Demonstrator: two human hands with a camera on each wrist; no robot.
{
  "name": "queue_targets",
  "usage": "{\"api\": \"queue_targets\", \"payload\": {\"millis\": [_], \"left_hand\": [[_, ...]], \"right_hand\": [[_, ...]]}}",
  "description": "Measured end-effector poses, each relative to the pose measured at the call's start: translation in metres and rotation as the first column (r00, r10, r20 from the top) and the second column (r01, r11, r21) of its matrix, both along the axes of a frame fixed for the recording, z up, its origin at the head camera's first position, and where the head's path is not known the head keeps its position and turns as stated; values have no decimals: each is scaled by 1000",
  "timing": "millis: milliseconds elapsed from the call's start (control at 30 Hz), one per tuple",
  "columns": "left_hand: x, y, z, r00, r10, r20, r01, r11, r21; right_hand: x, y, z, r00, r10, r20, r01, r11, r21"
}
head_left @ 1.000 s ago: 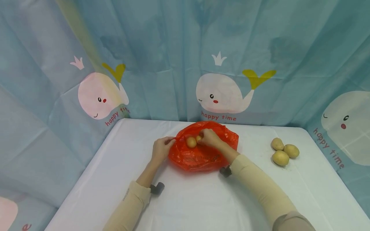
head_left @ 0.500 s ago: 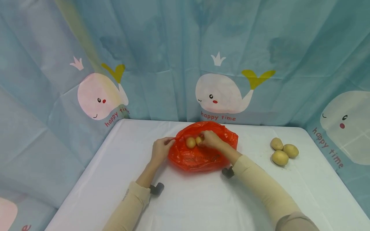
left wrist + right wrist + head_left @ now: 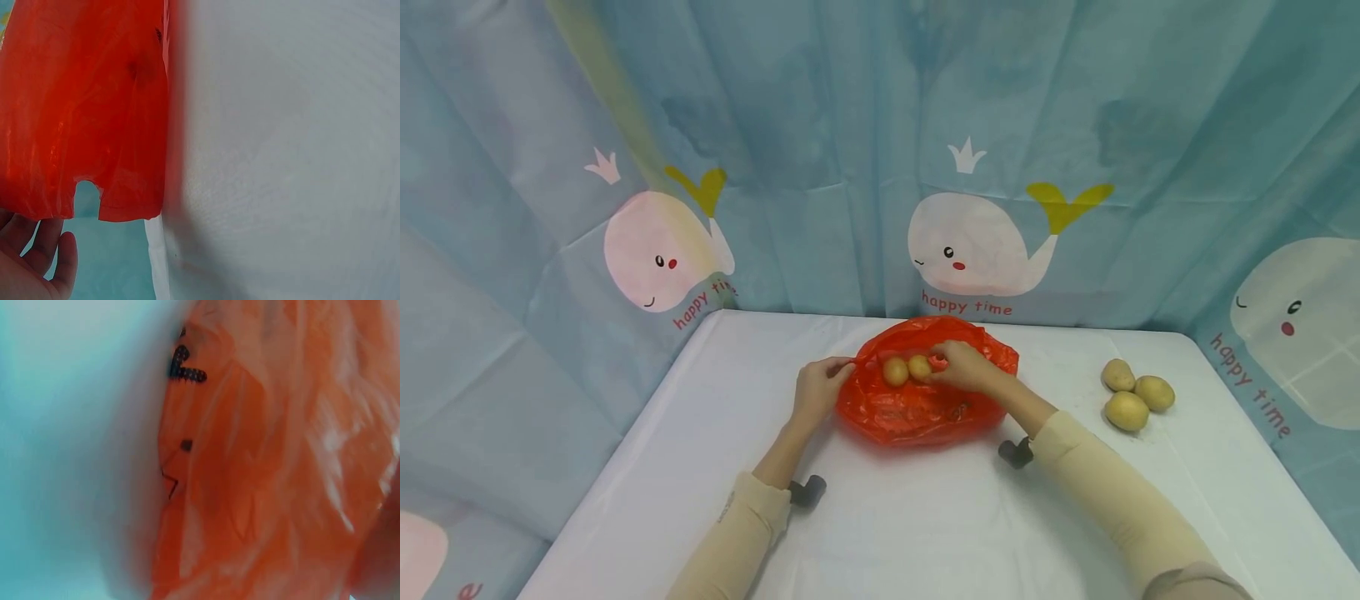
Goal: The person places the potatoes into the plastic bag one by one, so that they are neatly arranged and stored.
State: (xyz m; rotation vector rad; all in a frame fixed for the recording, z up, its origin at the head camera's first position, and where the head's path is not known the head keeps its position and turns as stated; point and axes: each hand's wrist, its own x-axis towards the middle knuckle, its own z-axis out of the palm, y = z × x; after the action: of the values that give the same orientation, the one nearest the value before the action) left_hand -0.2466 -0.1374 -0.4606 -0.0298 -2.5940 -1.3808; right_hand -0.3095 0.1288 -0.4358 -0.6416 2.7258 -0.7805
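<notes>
A red plastic bag (image 3: 910, 417) lies with its mouth spread on the white table. Two potatoes, a left one (image 3: 895, 372) and a right one (image 3: 919, 367), sit side by side inside it. My left hand (image 3: 817, 390) pinches the bag's left edge between thumb and fingers. In the left wrist view, part of that left hand (image 3: 34, 259) shows beside the bag (image 3: 87, 106). My right hand (image 3: 966, 367) is over the bag's mouth, thumb and fingers parted, close to the right potato. The right wrist view mostly shows blurred bag plastic (image 3: 250, 487).
Three potatoes lie in a cluster on the table's right side: a back one (image 3: 1117, 375), a right one (image 3: 1154, 392) and a front one (image 3: 1127, 412). Behind the white table (image 3: 895, 517) hangs a blue whale-print curtain (image 3: 820, 233).
My right hand has let go of the right potato and drawn back to the right, leaving the potato in the bag. My left hand has stayed on the bag's edge.
</notes>
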Motion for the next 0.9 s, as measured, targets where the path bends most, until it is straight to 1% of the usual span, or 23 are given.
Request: {"api": "queue_targets", "payload": {"millis": [100, 233, 333, 600, 900], "left_hand": [[-1, 0, -1, 1000, 2, 3, -2, 1000, -1], [-1, 1, -2, 1000, 3, 5, -3, 1000, 0], [-1, 1, -1, 1000, 0, 3, 0, 1000, 2], [-1, 2, 2, 1000, 1, 0, -1, 1000, 10], [-1, 1, -1, 1000, 3, -1, -3, 1000, 4]], "right_hand": [[2, 5, 3, 1000, 7, 10, -7, 1000, -25], [4, 12, 7, 999, 36, 13, -35, 998, -48], [5, 17, 11, 999, 50, 4, -49, 998, -42], [7, 28, 25, 999, 48, -5, -48, 999, -16], [11, 36, 34, 999, 40, -13, -40, 999, -12]]}}
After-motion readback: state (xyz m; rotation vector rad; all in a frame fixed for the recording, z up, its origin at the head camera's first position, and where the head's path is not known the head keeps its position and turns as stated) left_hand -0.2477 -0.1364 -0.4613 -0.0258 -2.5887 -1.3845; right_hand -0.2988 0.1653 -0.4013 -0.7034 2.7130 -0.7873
